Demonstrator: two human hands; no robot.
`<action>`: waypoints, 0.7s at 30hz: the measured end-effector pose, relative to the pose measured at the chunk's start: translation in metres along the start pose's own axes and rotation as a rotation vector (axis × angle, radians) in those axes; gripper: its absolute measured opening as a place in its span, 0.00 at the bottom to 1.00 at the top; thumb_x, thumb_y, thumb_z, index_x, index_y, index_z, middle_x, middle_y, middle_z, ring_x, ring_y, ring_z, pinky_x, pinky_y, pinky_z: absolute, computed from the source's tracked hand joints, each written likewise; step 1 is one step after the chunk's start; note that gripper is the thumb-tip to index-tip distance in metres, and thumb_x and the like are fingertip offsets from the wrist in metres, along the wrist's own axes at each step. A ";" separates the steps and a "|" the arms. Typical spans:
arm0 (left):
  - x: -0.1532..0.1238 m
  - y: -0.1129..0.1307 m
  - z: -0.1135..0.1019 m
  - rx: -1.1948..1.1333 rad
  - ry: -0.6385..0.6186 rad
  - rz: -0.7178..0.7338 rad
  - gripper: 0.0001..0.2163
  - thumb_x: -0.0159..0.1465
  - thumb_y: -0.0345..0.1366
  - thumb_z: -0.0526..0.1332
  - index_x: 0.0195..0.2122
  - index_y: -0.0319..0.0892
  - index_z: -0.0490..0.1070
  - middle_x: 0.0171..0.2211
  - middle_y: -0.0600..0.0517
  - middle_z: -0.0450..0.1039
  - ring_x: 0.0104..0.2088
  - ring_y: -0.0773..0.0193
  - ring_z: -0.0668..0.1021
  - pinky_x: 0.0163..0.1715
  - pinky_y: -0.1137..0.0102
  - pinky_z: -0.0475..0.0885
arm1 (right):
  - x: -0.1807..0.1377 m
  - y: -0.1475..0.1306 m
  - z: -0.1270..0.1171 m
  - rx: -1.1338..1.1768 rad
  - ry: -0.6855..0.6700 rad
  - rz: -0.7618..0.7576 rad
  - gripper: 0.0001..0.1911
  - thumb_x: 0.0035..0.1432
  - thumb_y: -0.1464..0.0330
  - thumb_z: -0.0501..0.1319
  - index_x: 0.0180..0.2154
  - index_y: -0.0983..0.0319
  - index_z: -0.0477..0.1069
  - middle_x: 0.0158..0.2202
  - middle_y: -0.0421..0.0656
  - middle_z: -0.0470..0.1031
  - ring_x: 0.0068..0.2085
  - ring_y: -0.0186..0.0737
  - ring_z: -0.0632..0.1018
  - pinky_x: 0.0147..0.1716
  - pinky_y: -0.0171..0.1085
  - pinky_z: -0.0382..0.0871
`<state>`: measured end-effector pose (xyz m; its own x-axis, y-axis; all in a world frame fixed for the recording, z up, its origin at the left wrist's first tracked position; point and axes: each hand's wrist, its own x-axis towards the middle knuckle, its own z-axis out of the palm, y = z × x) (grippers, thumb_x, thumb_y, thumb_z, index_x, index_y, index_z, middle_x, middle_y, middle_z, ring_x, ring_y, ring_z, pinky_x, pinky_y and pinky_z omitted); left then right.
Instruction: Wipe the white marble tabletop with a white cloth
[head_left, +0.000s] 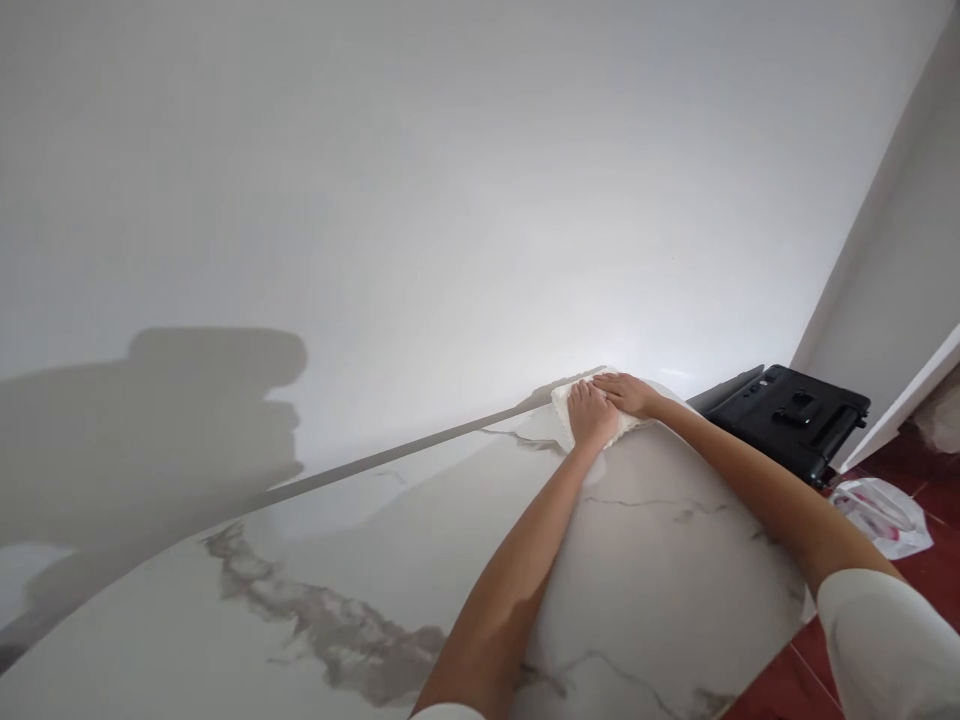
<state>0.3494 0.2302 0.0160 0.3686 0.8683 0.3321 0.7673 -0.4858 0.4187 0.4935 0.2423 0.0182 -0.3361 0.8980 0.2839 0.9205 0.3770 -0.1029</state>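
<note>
A white cloth (561, 402) lies spread at the far edge of the marbled white tabletop (420, 560), close to the wall. My left hand (592, 412) rests flat on it, fingers stretched forward and a little apart. Just to the right, my right hand (630, 393) also presses down on the cloth, its fingers extended leftward near the left hand's fingertips. Both palms cover much of the cloth, so its full shape is hidden.
A plain white wall (450, 200) rises behind the table, with a narrow gap along the edge. Off the right side stands a black suitcase (795, 415). A clear plastic bag (885, 515) sits on the red tiled floor (937, 560).
</note>
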 end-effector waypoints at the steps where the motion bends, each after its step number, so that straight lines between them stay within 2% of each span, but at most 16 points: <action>1: 0.008 0.002 0.003 0.004 0.001 0.004 0.25 0.66 0.34 0.46 0.63 0.30 0.56 0.65 0.37 0.54 0.66 0.50 0.56 0.64 0.58 0.51 | 0.003 0.006 -0.002 -0.002 0.000 -0.002 0.26 0.65 0.67 0.47 0.63 0.62 0.60 0.63 0.46 0.61 0.63 0.46 0.62 0.62 0.48 0.54; 6: 0.034 0.026 0.019 0.014 -0.012 0.050 0.25 0.66 0.35 0.45 0.62 0.27 0.56 0.65 0.37 0.54 0.66 0.50 0.56 0.64 0.60 0.49 | -0.006 0.035 -0.015 -0.035 -0.034 0.110 0.26 0.66 0.68 0.44 0.64 0.61 0.58 0.65 0.43 0.58 0.65 0.43 0.59 0.63 0.47 0.52; 10: 0.029 0.052 0.030 0.009 -0.035 0.121 0.25 0.67 0.35 0.44 0.63 0.26 0.55 0.65 0.38 0.53 0.66 0.51 0.55 0.65 0.60 0.48 | -0.037 0.049 -0.023 -0.063 -0.032 0.204 0.27 0.67 0.67 0.42 0.64 0.62 0.57 0.65 0.45 0.57 0.65 0.45 0.59 0.63 0.49 0.53; 15: -0.013 0.088 0.035 0.000 -0.028 0.193 0.25 0.67 0.34 0.44 0.63 0.26 0.55 0.65 0.35 0.52 0.66 0.48 0.54 0.64 0.55 0.50 | -0.100 0.043 -0.036 -0.105 -0.004 0.175 0.27 0.67 0.66 0.42 0.64 0.64 0.56 0.65 0.47 0.56 0.65 0.48 0.58 0.62 0.51 0.53; 21: -0.087 0.125 0.024 -0.031 -0.074 0.255 0.26 0.67 0.34 0.45 0.63 0.25 0.54 0.65 0.35 0.52 0.66 0.49 0.54 0.65 0.56 0.49 | -0.185 0.010 -0.054 -0.097 0.013 0.204 0.26 0.68 0.64 0.41 0.65 0.61 0.56 0.65 0.47 0.56 0.65 0.49 0.57 0.62 0.53 0.54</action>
<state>0.4257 0.0959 0.0197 0.5864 0.7216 0.3680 0.6285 -0.6919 0.3552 0.5763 0.0674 0.0164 -0.1394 0.9502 0.2786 0.9842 0.1640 -0.0670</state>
